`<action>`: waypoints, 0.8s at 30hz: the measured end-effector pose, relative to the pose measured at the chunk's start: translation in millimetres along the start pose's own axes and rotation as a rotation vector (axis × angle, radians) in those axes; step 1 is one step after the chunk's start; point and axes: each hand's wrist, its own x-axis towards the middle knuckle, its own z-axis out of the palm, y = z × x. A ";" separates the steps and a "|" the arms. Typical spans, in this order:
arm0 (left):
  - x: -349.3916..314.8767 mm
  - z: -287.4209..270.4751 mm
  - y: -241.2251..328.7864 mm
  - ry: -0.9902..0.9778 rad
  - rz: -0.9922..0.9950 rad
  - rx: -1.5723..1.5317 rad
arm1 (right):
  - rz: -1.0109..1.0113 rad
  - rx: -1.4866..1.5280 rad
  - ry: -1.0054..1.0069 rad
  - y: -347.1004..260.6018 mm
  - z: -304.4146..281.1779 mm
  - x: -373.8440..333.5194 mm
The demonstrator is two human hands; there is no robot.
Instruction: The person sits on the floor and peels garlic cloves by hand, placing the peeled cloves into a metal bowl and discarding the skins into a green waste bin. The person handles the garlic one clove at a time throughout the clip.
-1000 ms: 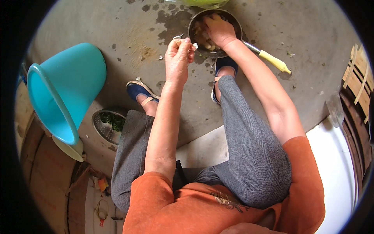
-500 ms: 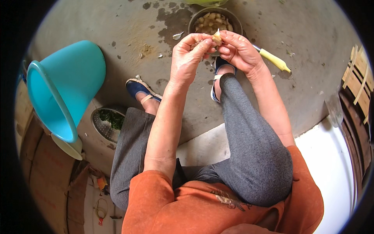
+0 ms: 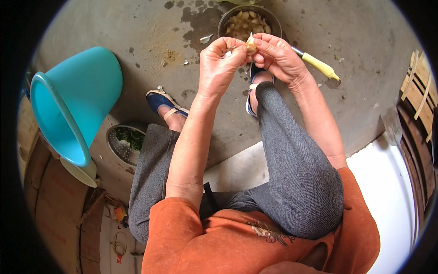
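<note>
Head view: left hand [image 3: 216, 66] and right hand [image 3: 285, 61] pinch one seemingly part-peeled garlic clove [image 3: 251, 45]; apparently peeled cloves [image 3: 246, 23] lie within the pan rim [image 3: 221, 28].

A: Support surface?
B: Floor [image 3: 353, 112], grey. Dark damp spots [image 3: 198, 18] at the far side, left of the pan; a tan, powdery smear [image 3: 172, 55] nearer.
A: Objects on it?
B: Far, centre: round dark pan [image 3: 220, 25], its yellow handle [image 3: 320, 66] pointing right and nearer. Left: turquoise bucket [image 3: 93, 82], mouth facing left and near. Near left: grey perforated colander [image 3: 119, 149].
A: Smaller items?
B: Pale scraps [image 3: 206, 39] scattered left of the pan. Two blue shoes, the left one [image 3: 156, 99] well apart from the right [image 3: 250, 104].
</note>
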 end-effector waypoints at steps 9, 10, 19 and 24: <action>7.0 4.5 -5.2 0.047 -0.029 -0.107 | -0.256 -0.336 0.134 11.3 16.4 -4.6; 8.3 3.8 -6.3 0.043 -0.018 -0.093 | -0.265 -0.337 0.143 12.5 18.0 -4.1; 9.0 -5.4 -4.9 0.021 0.085 0.015 | -0.251 -0.311 0.210 13.2 15.4 -6.2; 11.1 -4.7 0.3 -0.006 0.130 0.157 | -0.310 -0.519 0.225 12.5 22.1 -10.8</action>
